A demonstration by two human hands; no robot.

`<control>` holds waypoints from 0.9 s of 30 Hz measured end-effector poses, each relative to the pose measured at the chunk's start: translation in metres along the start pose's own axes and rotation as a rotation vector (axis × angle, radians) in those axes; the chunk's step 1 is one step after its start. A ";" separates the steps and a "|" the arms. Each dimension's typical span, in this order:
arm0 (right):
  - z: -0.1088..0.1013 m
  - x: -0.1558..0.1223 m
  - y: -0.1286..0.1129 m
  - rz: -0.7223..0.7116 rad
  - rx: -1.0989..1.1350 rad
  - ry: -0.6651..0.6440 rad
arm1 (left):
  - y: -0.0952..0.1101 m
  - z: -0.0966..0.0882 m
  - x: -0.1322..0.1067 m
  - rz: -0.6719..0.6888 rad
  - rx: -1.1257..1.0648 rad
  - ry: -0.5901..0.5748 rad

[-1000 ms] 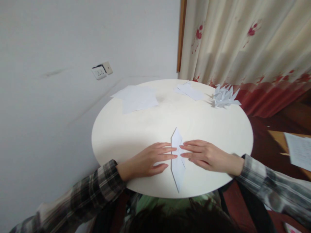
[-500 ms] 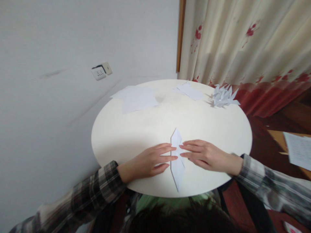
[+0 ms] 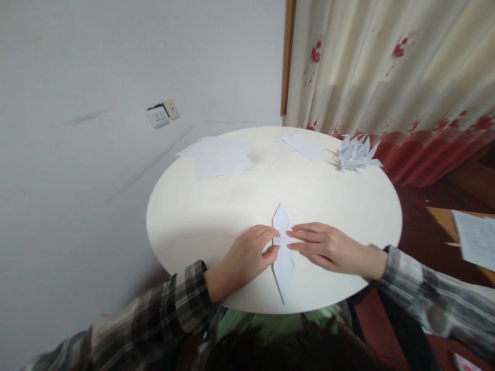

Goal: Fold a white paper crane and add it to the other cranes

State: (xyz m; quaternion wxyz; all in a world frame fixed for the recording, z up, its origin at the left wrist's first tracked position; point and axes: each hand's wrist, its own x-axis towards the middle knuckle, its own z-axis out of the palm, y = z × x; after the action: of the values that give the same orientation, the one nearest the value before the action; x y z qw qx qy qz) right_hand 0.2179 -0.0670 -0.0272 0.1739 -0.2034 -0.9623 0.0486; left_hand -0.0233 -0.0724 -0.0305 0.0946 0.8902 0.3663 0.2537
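A folded white paper (image 3: pixel 283 265) lies lengthwise near the front of the white table, pointed at both its far and near ends. My left hand (image 3: pixel 249 255) is at its left edge, fingers bent and the thumb apart from them, the tips touching the paper near its middle. From the other side, my right hand (image 3: pixel 323 245) rests with its fingers stretched out and spread, the fingertips on the paper's right part. Whether the left fingertips have a layer between them is too small to make out.
White sheets (image 3: pixel 220 157) lie at the table's (image 3: pixel 185 221) back left, smaller paper pieces (image 3: pixel 303 145) at the back middle. A cluster of pointed folded papers (image 3: pixel 356 153) stands at the back right. A wall (image 3: pixel 96 62) is on the left, a curtain (image 3: pixel 367 67) behind.
My left hand has turned and drawn its fingers in, from lying stretched over the paper to bent at its left edge. The right hand and the paper have barely moved.
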 end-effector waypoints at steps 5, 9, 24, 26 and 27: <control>-0.001 0.001 -0.001 -0.005 0.012 0.017 | 0.010 -0.003 0.005 -0.001 0.137 -0.039; -0.001 0.002 -0.002 0.001 0.011 0.017 | 0.016 -0.007 0.009 -0.016 0.264 -0.131; -0.006 0.006 -0.004 0.007 -0.054 -0.049 | 0.027 -0.013 0.020 0.044 0.446 -0.282; -0.006 0.006 -0.005 0.009 -0.054 -0.047 | 0.027 -0.013 0.021 0.054 0.455 -0.292; -0.006 0.006 -0.005 0.011 -0.054 -0.045 | 0.027 -0.014 0.021 0.056 0.453 -0.293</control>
State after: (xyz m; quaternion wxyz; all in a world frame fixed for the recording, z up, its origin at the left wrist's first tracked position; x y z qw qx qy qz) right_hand 0.2129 -0.0692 -0.0185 0.1465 -0.2121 -0.9658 0.0282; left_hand -0.0018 -0.0769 -0.0014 -0.0621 0.9257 0.3714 0.0364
